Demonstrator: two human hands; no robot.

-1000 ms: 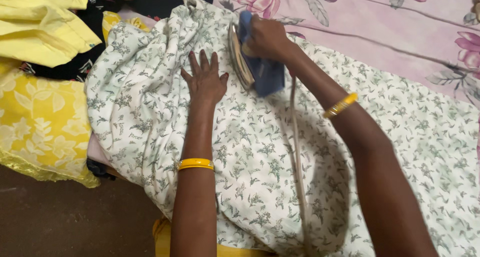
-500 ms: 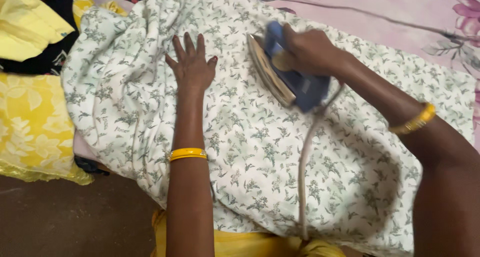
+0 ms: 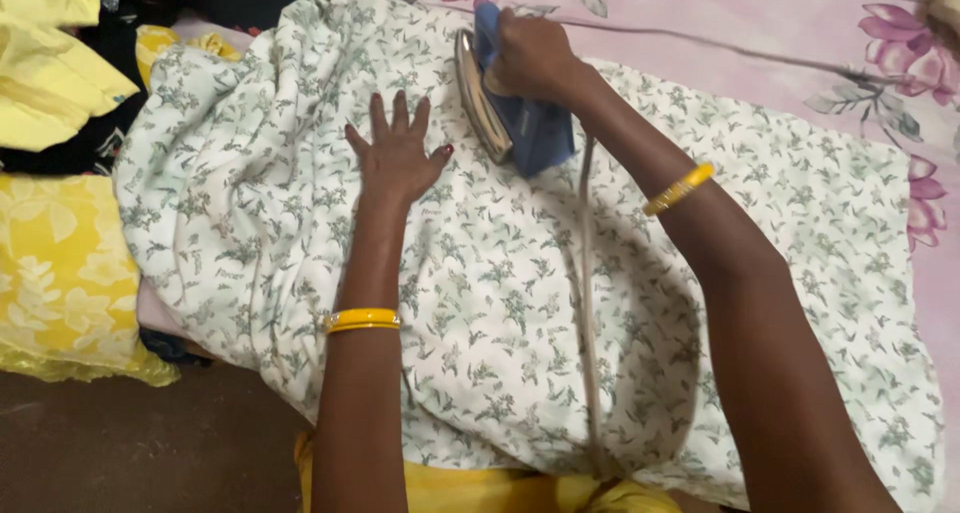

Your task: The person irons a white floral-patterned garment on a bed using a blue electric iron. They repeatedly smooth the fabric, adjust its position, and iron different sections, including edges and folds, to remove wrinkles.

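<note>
Surface: pink bedsheet (image 3: 720,18) w/ large magenta flower print, spread flat; a dark line ran across it.
Room: brown floor (image 3: 130,443) at lower left; yellow leaf-print cloth (image 3: 60,263) hung at left edge, pale yellow garments (image 3: 50,53) piled on dark fabric above it.
White cloth (image 3: 520,303): white w/ small grey-green sprigs, spread over the pink sheet, bunched in folds at left, smoother on right.
Iron (image 3: 510,103): blue body, metal soleplate, on upper part of the cloth, tipped on its side edge; beige cord (image 3: 585,303) trailed toward the person.
Right hand (image 3: 530,53): fist closed round iron's handle; gold bangle at wrist.
Left hand (image 3: 400,153): flat, fingers spread, palm pressing cloth just beside iron, gripping nothing; yellow bangle (image 3: 362,319).
</note>
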